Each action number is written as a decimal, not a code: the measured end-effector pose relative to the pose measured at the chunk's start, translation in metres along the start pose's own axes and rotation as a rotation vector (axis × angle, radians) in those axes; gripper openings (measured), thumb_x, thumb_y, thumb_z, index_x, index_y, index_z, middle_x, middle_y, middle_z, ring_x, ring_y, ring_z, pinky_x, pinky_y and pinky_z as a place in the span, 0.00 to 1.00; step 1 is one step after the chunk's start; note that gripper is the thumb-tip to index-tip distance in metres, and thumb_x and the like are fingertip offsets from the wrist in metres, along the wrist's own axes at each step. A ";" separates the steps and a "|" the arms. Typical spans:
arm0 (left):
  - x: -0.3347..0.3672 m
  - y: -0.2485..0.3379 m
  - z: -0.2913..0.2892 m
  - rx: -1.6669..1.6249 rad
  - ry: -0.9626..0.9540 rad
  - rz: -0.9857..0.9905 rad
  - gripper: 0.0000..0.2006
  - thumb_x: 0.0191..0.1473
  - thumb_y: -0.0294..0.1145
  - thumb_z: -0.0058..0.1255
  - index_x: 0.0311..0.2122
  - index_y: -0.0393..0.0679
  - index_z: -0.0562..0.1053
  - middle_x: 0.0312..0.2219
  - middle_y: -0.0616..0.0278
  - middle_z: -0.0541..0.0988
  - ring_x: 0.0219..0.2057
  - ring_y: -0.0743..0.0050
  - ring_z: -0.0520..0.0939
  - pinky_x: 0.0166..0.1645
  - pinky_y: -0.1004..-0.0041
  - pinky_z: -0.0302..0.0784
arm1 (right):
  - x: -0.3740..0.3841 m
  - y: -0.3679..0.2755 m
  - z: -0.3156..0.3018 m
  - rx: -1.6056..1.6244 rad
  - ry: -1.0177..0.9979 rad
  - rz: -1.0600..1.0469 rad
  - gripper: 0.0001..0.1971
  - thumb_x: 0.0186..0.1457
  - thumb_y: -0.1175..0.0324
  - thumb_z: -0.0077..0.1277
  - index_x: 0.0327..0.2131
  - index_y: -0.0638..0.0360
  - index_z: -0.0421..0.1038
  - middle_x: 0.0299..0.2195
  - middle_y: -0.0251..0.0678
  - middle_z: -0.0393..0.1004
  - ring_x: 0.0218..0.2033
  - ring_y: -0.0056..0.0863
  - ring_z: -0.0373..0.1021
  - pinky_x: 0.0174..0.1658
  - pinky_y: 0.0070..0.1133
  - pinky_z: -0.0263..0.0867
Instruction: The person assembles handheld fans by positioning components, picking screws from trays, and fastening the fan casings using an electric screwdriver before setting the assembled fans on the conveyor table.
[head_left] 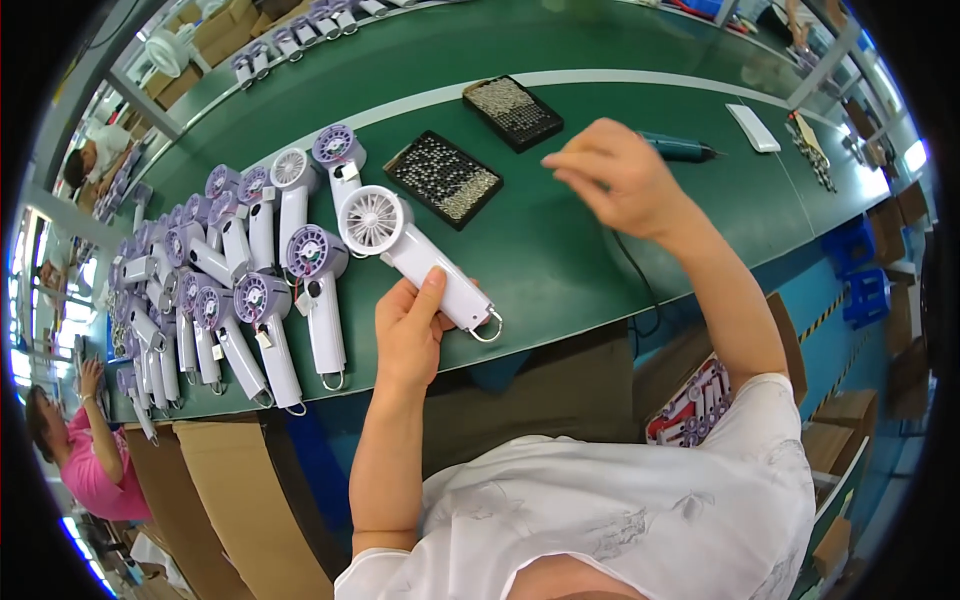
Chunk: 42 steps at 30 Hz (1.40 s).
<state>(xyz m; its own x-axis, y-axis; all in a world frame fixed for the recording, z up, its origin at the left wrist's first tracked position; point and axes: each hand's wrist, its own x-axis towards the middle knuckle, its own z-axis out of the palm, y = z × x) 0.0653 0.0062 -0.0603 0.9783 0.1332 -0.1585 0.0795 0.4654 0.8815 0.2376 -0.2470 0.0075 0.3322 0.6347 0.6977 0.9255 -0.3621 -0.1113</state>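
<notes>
The handheld fan [437, 267] has a white body, a round head with a radially ribbed grille, a straight handle and a thin wire loop at the handle's end. The grille faces upward. The head lies to the far left, the loop to the near right. The left hand [410, 325] grips the lower handle over the green table [560, 255].
</notes>
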 end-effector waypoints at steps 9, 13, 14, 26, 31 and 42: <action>0.001 -0.004 -0.010 0.006 0.046 0.060 0.18 0.67 0.37 0.50 0.47 0.26 0.72 0.36 0.44 0.82 0.35 0.54 0.87 0.43 0.58 0.85 | 0.058 -0.040 0.107 -0.223 -0.362 0.323 0.40 0.47 0.35 0.62 0.38 0.73 0.77 0.34 0.48 0.79 0.40 0.47 0.74 0.44 0.37 0.72; -0.013 -0.003 -0.012 0.037 0.051 0.062 0.18 0.67 0.36 0.51 0.46 0.26 0.72 0.36 0.43 0.83 0.35 0.53 0.87 0.42 0.59 0.85 | 0.079 -0.039 0.112 -0.260 -0.633 0.411 0.36 0.47 0.39 0.63 0.40 0.70 0.77 0.38 0.50 0.79 0.44 0.48 0.74 0.48 0.36 0.73; -0.017 -0.003 -0.014 0.030 0.054 0.064 0.18 0.67 0.36 0.51 0.46 0.26 0.72 0.36 0.43 0.83 0.35 0.53 0.87 0.42 0.59 0.85 | 0.083 -0.035 0.110 -0.237 -0.705 0.412 0.40 0.46 0.40 0.64 0.46 0.72 0.73 0.40 0.51 0.79 0.46 0.49 0.73 0.50 0.36 0.72; -0.033 0.001 -0.024 -0.024 0.060 0.033 0.18 0.66 0.36 0.50 0.46 0.25 0.73 0.35 0.42 0.82 0.35 0.54 0.87 0.40 0.58 0.86 | 0.104 0.005 0.094 -0.289 -1.002 -0.404 0.46 0.42 0.77 0.63 0.67 0.61 0.56 0.68 0.41 0.60 0.71 0.46 0.52 0.71 0.38 0.53; -0.029 -0.004 -0.029 -0.030 0.058 0.024 0.18 0.67 0.36 0.50 0.45 0.25 0.72 0.35 0.42 0.82 0.33 0.55 0.87 0.37 0.58 0.87 | 0.112 0.014 0.090 -0.342 -0.978 -0.581 0.43 0.47 0.77 0.60 0.68 0.59 0.55 0.70 0.41 0.57 0.73 0.42 0.50 0.72 0.37 0.51; -0.027 -0.007 -0.033 -0.032 0.049 0.045 0.19 0.67 0.36 0.49 0.46 0.24 0.72 0.34 0.42 0.82 0.32 0.55 0.86 0.36 0.57 0.88 | 0.121 0.012 0.122 0.085 -0.793 0.025 0.25 0.51 0.60 0.66 0.51 0.60 0.77 0.51 0.45 0.77 0.58 0.43 0.67 0.62 0.35 0.64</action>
<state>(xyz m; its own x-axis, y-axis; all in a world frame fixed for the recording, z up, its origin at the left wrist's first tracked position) 0.0324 0.0280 -0.0766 0.9701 0.1969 -0.1418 0.0291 0.4858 0.8736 0.3110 -0.0913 0.0049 0.3540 0.9351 -0.0137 0.9160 -0.3496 -0.1966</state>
